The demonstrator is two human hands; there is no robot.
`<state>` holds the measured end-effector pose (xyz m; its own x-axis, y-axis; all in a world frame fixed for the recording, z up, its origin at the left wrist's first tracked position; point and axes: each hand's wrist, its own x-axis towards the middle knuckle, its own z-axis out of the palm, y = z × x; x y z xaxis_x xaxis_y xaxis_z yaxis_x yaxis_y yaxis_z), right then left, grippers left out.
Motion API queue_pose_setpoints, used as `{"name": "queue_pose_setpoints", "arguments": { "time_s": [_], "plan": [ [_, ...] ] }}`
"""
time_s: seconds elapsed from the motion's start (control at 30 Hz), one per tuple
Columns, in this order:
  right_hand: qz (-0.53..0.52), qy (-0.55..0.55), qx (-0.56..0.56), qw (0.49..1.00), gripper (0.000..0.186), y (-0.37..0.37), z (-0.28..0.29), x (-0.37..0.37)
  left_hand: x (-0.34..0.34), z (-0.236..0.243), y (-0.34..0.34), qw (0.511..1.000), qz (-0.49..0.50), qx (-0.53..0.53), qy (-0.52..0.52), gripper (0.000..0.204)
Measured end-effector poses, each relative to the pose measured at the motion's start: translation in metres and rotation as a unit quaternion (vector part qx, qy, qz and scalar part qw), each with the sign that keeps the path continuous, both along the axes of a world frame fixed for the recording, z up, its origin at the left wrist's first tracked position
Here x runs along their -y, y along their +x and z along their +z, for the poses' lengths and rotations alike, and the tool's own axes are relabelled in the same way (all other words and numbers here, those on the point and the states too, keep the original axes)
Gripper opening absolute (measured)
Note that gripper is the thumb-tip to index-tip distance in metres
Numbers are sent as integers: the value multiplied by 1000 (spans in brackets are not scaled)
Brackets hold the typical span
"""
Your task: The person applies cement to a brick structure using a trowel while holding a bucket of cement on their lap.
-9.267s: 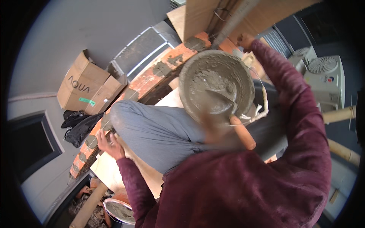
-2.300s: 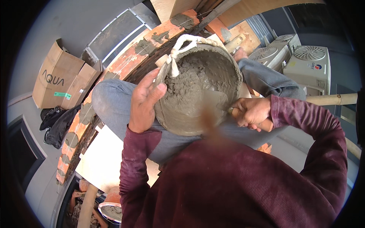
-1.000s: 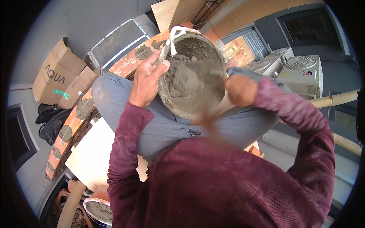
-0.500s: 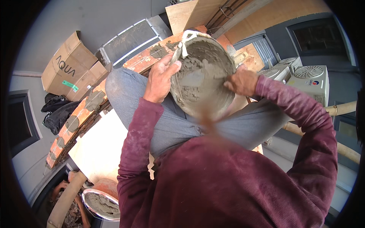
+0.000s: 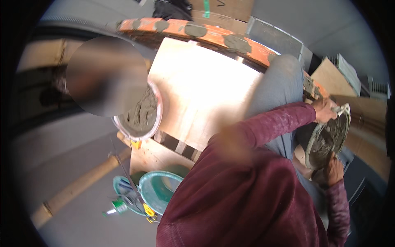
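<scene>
At the right edge of view, a mortar-coated bucket tilts beside my knees, with wet grey mortar inside. My left hand is closed on its far rim, where a white cloth tie is knotted. My right hand is closed at the near rim, its fingers bent over the edge. Both hands are small and partly turned away here. Left of me, a second bucket of mortar stands by a plywood board; a blurred patch covers part of it.
A pale plywood sheet lies beside my leg. Beyond it runs a brick wall top with mortar dabs. Green basins and a bamboo pole are low left. A cardboard box stands behind the wall.
The view has swung left, so the held bucket and both hands now appear at the right. The other mortar bucket and green basins have come into fuller view. Both hands stay at the rim.
</scene>
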<state>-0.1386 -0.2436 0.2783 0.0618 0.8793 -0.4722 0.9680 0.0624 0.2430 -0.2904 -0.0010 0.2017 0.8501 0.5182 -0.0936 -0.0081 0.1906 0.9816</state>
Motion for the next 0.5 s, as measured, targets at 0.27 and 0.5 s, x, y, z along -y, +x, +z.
{"name": "queue_pose_setpoints", "arguments": {
  "time_s": [0.27,0.5],
  "plan": [
    [-434,-153,-283,841,35,-39,69,-63,2,5,22,993,-36,-90,74,37],
    [-25,-8,25,999,27,41,30,-26,-4,-19,40,992,-44,-51,106,27]
  ]
}}
